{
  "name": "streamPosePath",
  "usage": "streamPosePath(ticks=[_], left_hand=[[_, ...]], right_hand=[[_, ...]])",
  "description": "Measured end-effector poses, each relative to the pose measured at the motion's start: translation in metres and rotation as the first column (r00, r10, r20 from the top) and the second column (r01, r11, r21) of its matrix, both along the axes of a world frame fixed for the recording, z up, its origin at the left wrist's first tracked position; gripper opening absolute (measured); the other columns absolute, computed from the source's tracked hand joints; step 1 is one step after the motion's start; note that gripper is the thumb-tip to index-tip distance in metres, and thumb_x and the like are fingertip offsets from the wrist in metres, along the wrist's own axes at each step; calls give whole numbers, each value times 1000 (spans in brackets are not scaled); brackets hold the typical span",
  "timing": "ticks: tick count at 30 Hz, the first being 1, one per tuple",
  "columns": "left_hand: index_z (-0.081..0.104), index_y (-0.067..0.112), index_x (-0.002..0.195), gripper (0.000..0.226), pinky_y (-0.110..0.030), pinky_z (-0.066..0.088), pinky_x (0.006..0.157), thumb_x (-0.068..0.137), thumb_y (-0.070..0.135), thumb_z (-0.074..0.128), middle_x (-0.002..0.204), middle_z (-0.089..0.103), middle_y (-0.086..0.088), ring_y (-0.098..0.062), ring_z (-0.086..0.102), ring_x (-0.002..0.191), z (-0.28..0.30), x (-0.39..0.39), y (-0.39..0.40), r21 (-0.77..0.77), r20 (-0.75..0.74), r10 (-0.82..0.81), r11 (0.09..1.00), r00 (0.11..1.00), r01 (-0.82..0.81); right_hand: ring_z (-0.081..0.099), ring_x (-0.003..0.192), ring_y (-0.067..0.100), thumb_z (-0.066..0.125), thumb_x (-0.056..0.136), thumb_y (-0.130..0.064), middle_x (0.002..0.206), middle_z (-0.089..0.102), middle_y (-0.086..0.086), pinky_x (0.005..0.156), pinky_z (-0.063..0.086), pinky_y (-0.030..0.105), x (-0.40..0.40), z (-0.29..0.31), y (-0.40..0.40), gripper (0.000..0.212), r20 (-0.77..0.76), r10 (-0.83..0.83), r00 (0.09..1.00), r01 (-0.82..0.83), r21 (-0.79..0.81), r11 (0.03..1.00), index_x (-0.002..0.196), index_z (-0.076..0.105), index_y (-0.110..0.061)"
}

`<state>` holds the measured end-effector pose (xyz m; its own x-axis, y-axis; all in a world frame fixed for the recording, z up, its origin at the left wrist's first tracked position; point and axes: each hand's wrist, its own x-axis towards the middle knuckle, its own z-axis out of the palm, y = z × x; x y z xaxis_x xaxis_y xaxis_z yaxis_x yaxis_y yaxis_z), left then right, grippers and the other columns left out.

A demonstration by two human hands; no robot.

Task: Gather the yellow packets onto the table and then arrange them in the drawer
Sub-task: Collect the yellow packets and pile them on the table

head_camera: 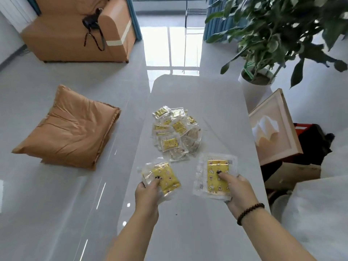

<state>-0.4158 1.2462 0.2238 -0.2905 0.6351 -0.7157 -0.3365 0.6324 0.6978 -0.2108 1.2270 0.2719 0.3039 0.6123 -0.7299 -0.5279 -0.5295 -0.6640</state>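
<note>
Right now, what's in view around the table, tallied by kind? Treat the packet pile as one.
Packets in hand: 2, left hand holds one, right hand holds one
Pile on the table: 1, packets overlap, too many to count
Cushion: 1
Plant: 1
Total: 5

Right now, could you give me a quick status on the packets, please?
Left hand and right hand each hold a yellow packet. Pile of packets on table. No drawer in view.
</note>
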Motion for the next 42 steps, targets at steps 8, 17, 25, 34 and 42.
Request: streamPosePath(ticks=[8,17,25,34,42], left_hand=[[60,16,89,12,-36,53,73,91,5,57,90,67,-6,-27,65,80,-129,24,68,-135,-43,103,985,994,-108],[56,9,107,19,-26,47,60,90,4,51,98,62,-7,-21,59,80,-248,6,166,-77,-301,-88,995,950,67],[61,11,109,19,-23,45,58,92,7,54,107,66,-6,-19,59,85,-273,-4,195,-173,-330,-328,943,885,285],[29,11,148,53,-28,31,83,98,16,47,132,46,-7,-18,41,96,-204,3,183,-248,-306,-486,871,819,424],[49,15,130,36,-41,48,100,94,13,52,125,58,-5,-21,56,113,-65,7,144,-96,-140,-567,823,811,559]], right_hand=[[65,71,28,55,87,2,86,66,12,52,54,30,-7,-140,74,13,-8,14,1000,-15,-121,993,94,61,-8],[68,92,32,60,83,1,102,70,16,88,54,52,-12,-297,144,14,162,56,985,-30,-160,987,87,64,-11],[64,85,23,59,84,1,101,69,10,82,55,34,-28,-326,177,23,323,156,933,-102,-178,979,103,65,-10],[56,115,23,59,84,-1,127,58,7,103,44,37,-26,-276,157,49,371,136,918,-37,-263,964,132,52,-10],[65,90,23,48,88,4,104,64,5,76,54,32,-44,-129,102,32,228,-28,973,51,-95,994,114,61,-8]])
